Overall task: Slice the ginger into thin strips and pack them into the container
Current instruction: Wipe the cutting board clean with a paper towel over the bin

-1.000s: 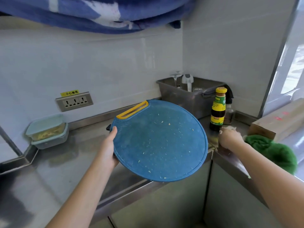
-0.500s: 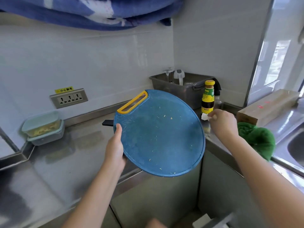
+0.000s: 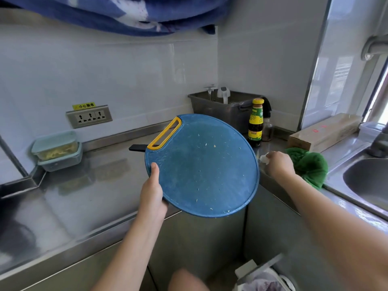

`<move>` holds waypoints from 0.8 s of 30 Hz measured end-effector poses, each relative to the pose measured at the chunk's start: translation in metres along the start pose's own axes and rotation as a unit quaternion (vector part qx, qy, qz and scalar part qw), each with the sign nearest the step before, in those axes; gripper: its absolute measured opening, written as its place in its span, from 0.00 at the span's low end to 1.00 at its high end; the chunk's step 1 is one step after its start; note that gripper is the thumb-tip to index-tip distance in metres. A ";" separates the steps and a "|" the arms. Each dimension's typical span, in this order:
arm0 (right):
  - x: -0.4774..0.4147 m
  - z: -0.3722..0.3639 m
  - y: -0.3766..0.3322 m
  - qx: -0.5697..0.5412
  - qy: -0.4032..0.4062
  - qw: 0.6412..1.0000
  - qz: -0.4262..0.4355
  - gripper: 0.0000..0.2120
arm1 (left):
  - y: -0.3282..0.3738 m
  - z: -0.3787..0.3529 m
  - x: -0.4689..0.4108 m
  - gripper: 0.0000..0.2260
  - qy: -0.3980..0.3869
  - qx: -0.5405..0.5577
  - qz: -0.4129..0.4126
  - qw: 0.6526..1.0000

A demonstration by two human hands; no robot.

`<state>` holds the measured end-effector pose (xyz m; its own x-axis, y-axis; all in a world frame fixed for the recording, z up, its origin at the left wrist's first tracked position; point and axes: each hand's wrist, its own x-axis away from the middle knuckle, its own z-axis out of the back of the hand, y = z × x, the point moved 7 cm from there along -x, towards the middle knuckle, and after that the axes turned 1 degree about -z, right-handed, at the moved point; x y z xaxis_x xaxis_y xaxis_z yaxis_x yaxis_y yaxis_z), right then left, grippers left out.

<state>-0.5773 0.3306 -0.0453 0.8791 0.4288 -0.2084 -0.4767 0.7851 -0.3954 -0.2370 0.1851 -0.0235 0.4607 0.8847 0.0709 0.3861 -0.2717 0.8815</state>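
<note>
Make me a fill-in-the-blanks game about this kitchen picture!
1. The left hand holds a round ___ cutting board.
2. The board's handle is ___.
3. The ginger container has its lid ___.
4. The right hand pinches a white scrap beside the ___ cloth.
Missing words: blue, yellow, on, green.

Counter (image 3: 73, 196) was open between far-left containers (image 3: 56, 150) and held-up cutting board (image 3: 201, 164); bottle (image 3: 255, 122), bin (image 3: 222, 110), green cloth (image 3: 308, 164) crowded far right.

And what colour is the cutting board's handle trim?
Yellow handle trim, on the blue cutting board; head view.
</note>
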 end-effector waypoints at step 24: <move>0.314 0.012 -0.095 -0.261 -0.094 0.904 0.326 0.24 | -0.076 -0.028 0.097 0.28 -0.175 0.159 0.162 0.958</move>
<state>-0.2562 0.3962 -0.0631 0.3727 0.8313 -0.4124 -0.7819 0.0420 -0.6220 -0.2443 0.3020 -0.0701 0.8157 0.5684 0.1073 0.3759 -0.6620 0.6484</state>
